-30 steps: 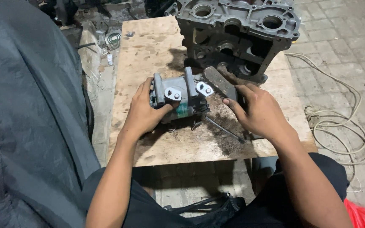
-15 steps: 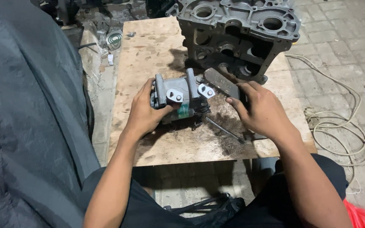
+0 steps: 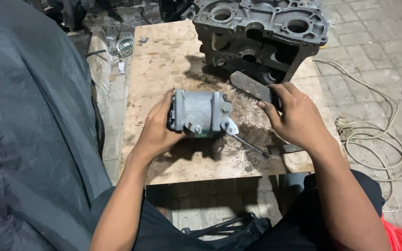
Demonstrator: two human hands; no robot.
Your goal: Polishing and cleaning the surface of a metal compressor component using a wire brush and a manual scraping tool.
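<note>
Near the middle of the board (image 3: 164, 60), a grey metal housing (image 3: 200, 113) is gripped at its left end by the left hand (image 3: 157, 130), fingers wrapped around it. A flat brush (image 3: 251, 86) is clasped by the right hand (image 3: 295, 114), just beside the housing. An engine block (image 3: 261, 32) stands at the far edge.

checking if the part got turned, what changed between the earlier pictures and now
The left hand has rolled the grey cylindrical metal housing so its smooth side faces up instead of the face with the round ports. The right hand stays closed on the flat dark brush beside it. The large grey engine block and the stained wooden board have not moved.
</note>
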